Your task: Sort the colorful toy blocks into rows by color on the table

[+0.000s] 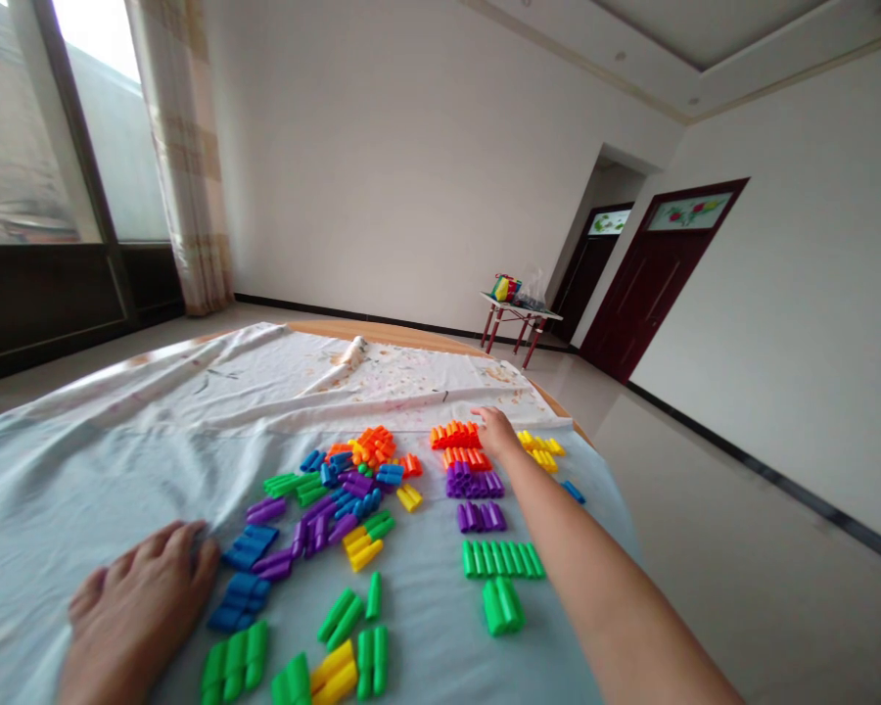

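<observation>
My left hand (143, 597) lies palm down on the tablecloth with its fingers stretched out, close to blue bullet-shaped plastic blocks (239, 600). It holds nothing. My right hand (495, 431) reaches to the right end of a row of orange blocks (455, 435). One finger points out above the row; the lower fingers are partly hidden, and I see no block in them. Below that row lie another orange row (466, 459), purple blocks (474, 481), more purple blocks (481, 517) and a green row (503, 559). A mixed pile of blocks (338, 499) spreads between my hands.
The round table carries a pale, wrinkled tablecloth (411, 387). Yellow blocks (539, 450) and a blue one (573, 492) lie beyond my right forearm. Loose green blocks (235, 663) are near the front. A small side table (521, 308) with bags stands by the far wall.
</observation>
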Demonstrator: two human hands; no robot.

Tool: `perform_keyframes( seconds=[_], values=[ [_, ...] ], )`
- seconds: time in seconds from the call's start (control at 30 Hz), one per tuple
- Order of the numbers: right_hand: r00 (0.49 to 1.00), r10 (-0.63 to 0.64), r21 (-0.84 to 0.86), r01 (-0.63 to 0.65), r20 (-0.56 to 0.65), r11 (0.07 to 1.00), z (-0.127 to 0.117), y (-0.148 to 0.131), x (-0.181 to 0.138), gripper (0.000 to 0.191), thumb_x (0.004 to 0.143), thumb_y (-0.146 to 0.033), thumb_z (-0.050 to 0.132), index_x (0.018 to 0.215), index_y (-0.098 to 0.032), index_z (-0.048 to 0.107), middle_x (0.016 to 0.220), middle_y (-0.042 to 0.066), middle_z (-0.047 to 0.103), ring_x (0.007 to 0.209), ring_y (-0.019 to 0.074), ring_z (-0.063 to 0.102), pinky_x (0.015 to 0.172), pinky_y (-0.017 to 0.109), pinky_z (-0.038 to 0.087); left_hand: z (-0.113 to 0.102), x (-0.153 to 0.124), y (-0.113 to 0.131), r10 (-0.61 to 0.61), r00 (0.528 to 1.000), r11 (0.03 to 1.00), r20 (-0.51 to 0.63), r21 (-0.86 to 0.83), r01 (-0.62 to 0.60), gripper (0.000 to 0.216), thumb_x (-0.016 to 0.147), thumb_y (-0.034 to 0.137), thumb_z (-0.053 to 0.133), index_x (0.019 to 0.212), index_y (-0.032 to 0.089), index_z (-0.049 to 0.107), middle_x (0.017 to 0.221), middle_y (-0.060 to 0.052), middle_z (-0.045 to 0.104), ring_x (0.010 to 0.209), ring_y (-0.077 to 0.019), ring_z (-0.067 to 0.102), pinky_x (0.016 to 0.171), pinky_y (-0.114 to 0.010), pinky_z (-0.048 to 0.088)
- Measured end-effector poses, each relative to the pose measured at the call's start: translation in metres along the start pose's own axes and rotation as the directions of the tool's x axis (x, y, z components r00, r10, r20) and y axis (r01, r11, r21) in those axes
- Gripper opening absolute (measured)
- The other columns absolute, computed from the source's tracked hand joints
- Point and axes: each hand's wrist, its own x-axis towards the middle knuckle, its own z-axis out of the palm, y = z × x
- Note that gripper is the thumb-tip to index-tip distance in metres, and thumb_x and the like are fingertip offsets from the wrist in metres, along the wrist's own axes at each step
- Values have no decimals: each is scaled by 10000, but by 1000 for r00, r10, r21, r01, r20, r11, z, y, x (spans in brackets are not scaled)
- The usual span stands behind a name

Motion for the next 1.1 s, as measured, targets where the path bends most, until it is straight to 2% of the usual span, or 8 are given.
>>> perform_keyframes(
  seconds=[0.1, 0.2, 0.3, 0.43, 0.57, 0.73, 0.87, 1.1],
  values=[
    [995, -75, 67, 80, -72, 995, -18, -24, -20, 413, 759, -16, 428, 1103, -162, 605, 1118, 85, 608, 1030, 162, 551, 942, 307, 412, -7, -4, 6, -23, 1000, 999, 15, -36, 23, 535, 818, 478, 218, 1149, 208, 541, 1273, -104, 534, 1188, -288, 439, 1011, -472, 251],
    [964, -214, 257, 249, -156, 934, -30, -61, -57, 318, 817, -90, 426, 1047, -181, 625, 1051, 70, 631, 1008, 159, 560, 905, 304, 437, -14, -8, 13, -23, 1000, 998, 14, -58, 24, 524, 829, 458, 239, 1166, 179, 526, 1279, -130, 520, 1190, -307, 428, 1004, -489, 243],
    [943, -324, 428, 326, -80, 843, -28, -101, -105, 240, 837, -162, 478, 1016, -197, 635, 990, 44, 656, 931, 146, 591, 841, 278, 462, -17, -10, 15, -11, 1000, 998, 20, -64, 13, 526, 839, 455, 221, 1162, 173, 526, 1276, -138, 517, 1185, -313, 429, 997, -493, 247],
    [902, -419, 532, 302, 110, 791, -3, -133, -158, 215, 805, -172, 554, 995, -207, 647, 934, 24, 664, 886, 140, 597, 813, 267, 460, -15, -10, 15, -26, 1000, 998, 15, -59, 27, 542, 842, 463, 198, 1168, 186, 530, 1297, -131, 502, 1182, -326, 425, 998, -489, 252],
    [875, -458, 558, 302, 160, 773, 20, -142, -178, 270, 756, -157, 615, 1019, -208, 642, 985, 32, 661, 967, 160, 572, 877, 293, 425, -14, -11, 15, -30, 1000, 998, 4, -63, 31, 517, 831, 452, 238, 1162, 197, 541, 1290, -124, 510, 1168, -324, 435, 995, -492, 260],
    [829, -542, 539, 395, 141, 744, 26, -144, -181, 420, 725, -73, 582, 1103, -253, 612, 1124, 10, 637, 1076, 163, 511, 961, 330, 350, -15, -12, 16, -19, 1000, 998, -6, -67, 18, 517, 834, 441, 232, 1154, 183, 546, 1284, -140, 510, 1171, -321, 434, 994, -489, 262],
    [804, -561, 497, 410, 199, 764, 28, -144, -182, 360, 750, -123, 606, 1076, -274, 631, 1084, -6, 655, 1062, 172, 496, 934, 335, 340, -16, -13, 17, -21, 1000, 997, -13, -72, 21, 512, 835, 439, 239, 1161, 188, 543, 1277, -143, 513, 1169, -324, 433, 996, -495, 256],
    [897, -428, 363, 367, 105, 857, 19, -137, -181, 337, 763, -308, 663, 1088, -234, 611, 964, 25, 648, 968, 199, 493, 875, 343, 340, -20, -12, 19, -40, 999, 998, 34, -49, 42, 539, 842, 461, 198, 1188, 200, 518, 1297, -128, 495, 1176, -327, 420, 1001, -482, 244]
  ],
)
